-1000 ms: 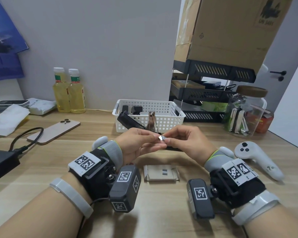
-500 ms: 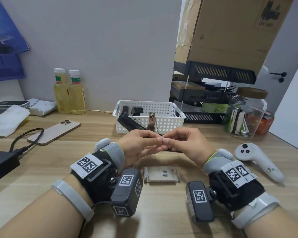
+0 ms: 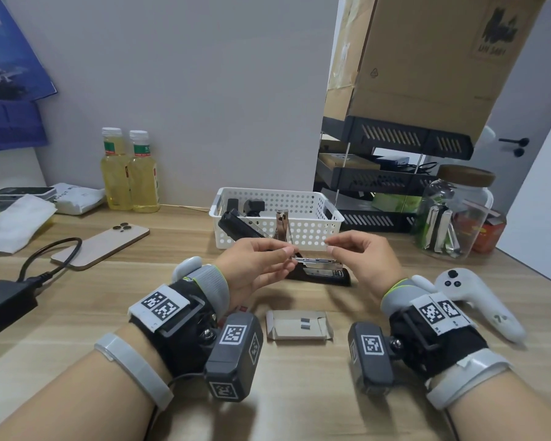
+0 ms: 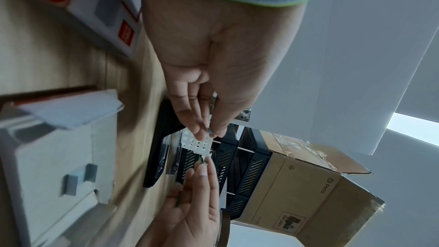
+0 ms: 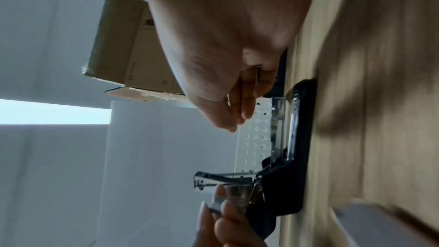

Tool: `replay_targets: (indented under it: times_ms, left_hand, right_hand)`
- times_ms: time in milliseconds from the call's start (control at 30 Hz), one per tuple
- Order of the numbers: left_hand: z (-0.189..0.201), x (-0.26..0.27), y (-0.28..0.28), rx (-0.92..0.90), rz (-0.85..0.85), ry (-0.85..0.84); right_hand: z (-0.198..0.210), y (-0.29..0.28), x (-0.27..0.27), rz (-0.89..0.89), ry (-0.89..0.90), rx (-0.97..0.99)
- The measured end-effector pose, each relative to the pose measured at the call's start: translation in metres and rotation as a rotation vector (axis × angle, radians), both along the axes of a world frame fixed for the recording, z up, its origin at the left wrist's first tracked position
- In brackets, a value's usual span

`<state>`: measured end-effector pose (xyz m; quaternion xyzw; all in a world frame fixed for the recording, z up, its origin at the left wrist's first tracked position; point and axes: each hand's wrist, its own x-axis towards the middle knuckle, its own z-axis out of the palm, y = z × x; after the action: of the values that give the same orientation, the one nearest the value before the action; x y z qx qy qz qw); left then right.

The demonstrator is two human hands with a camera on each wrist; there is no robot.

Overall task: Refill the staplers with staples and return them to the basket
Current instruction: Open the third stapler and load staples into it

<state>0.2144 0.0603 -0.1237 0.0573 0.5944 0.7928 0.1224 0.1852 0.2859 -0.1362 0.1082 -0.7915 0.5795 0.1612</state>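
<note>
Hands hover side by side over the open stapler (image 3: 318, 272), which lies on the desk (image 3: 172, 281) just near of the white basket (image 3: 299, 202). Left hand (image 3: 252, 268) pinches a small metal piece, seemingly a strip of staples (image 4: 209, 131), between thumb and fingertips; the head view blurs it, while the left wrist view shows it as a thin grey sliver at the fingertips. Right hand (image 3: 360, 259) is loosely curled, thumb and forefinger close together, and whether it holds anything cannot be told. From the right wrist view the stapler's black base sits flat on the wood, its metal magazine (image 5: 277, 131) is exposed and its top arm (image 5: 221, 181) is swung up, detail the head view half hides behind the fingers. More staplers (image 3: 252, 206) sit in the basket. An opened staple box (image 3: 299, 324) lies near of the stapler, between the wrists, with two grey strips inside. Only the left wrist view shows a red-and-white box (image 4: 78, 1) beside it. A white controller (image 3: 477, 300) lies to the right, a phone (image 3: 102, 245) to the left.
</note>
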Motion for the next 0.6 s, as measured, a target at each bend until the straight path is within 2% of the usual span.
replay_targets:
  times_ms: [167,333,600]
  left_hand:
    - [-0.001,0.001,0.001,0.021,0.004,-0.019]
    - [-0.002,0.0,0.002,0.027,-0.001,-0.018]
    - [0.003,-0.004,0.011,-0.176,0.0,0.101]
  right_hand:
    - [-0.009,0.002,-0.011,-0.004,-0.121,0.042]
    - [-0.01,-0.001,-0.015,-0.002,-0.161,0.133]
    - [-0.011,0.0,-0.015,0.007,-0.177,0.173]
